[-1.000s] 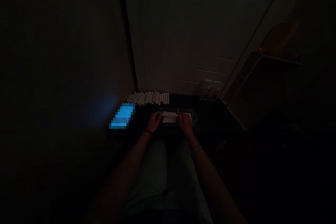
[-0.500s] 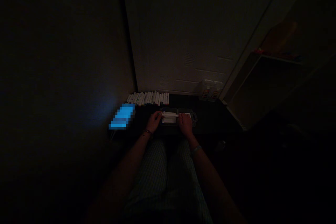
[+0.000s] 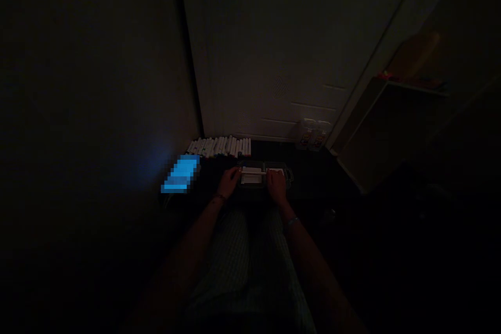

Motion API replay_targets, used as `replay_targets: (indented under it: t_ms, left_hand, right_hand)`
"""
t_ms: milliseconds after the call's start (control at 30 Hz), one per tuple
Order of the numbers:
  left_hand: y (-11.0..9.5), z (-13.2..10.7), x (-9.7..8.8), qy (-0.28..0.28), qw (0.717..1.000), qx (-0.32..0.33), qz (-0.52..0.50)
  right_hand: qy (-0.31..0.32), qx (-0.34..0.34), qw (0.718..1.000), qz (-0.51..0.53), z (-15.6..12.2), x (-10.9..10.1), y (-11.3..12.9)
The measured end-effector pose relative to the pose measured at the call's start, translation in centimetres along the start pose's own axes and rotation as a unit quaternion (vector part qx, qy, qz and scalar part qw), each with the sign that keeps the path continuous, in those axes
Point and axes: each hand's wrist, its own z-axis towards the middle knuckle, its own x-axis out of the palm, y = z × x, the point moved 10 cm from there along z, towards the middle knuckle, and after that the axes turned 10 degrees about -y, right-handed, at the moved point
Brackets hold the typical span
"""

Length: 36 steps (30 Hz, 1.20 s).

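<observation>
My left hand (image 3: 229, 181) pinches the left end of a slim white marker (image 3: 253, 173), held level from side to side. Closed round its right end is my right hand (image 3: 276, 185). Under the marker lies an open clear plastic case (image 3: 257, 165), with more white pieces (image 3: 251, 178) inside that are too dark to make out. My right hand covers part of the case's right half.
Several white markers (image 3: 219, 147) lie in a row along the wall at the back of the black table (image 3: 313, 177). A glowing, blurred screen (image 3: 180, 174) stands at the left. Two clear packages (image 3: 313, 134) lean at the back right, near a shelf unit (image 3: 376, 130).
The white marker has turned or tilted slightly between my fingers and looks thinner. Both hands stay in nearly the same place over the case.
</observation>
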Motion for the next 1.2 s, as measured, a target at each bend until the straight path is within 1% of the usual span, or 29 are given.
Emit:
replay_targets:
  t_ms: [300,500,633,800,967,1100,1200]
  left_hand:
    - [-0.5,0.0,-0.3,-0.009,1.0,-0.001,0.006]
    - [-0.9,0.1,-0.4,-0.007,1.0,0.008,-0.004]
    - [-1.1,0.0,-0.3,0.002,1.0,0.01,-0.024]
    - [-1.0,0.0,-0.2,0.004,0.999,-0.011,-0.044]
    - [-0.9,0.0,0.1,0.018,0.996,-0.032,-0.079]
    - [-0.6,0.1,0.0,0.011,0.995,-0.038,-0.095]
    - [-0.4,0.1,0.0,0.005,0.995,-0.037,-0.088]
  right_hand:
    - [0.016,0.025,0.999,0.032,-0.1,0.0,-0.2]
    - [-0.011,0.015,1.0,0.014,0.1,-0.2,-0.2]
    - [-0.009,0.017,1.0,0.015,0.1,-0.1,-0.2]
    - [0.012,0.006,0.999,0.048,0.1,-0.2,0.4]
    - [0.014,-0.005,0.997,0.078,0.2,-0.8,1.0]
    - [0.019,-0.016,0.995,0.093,0.2,-1.0,1.4]
    - [0.027,-0.018,0.995,0.095,0.1,-0.9,1.5]
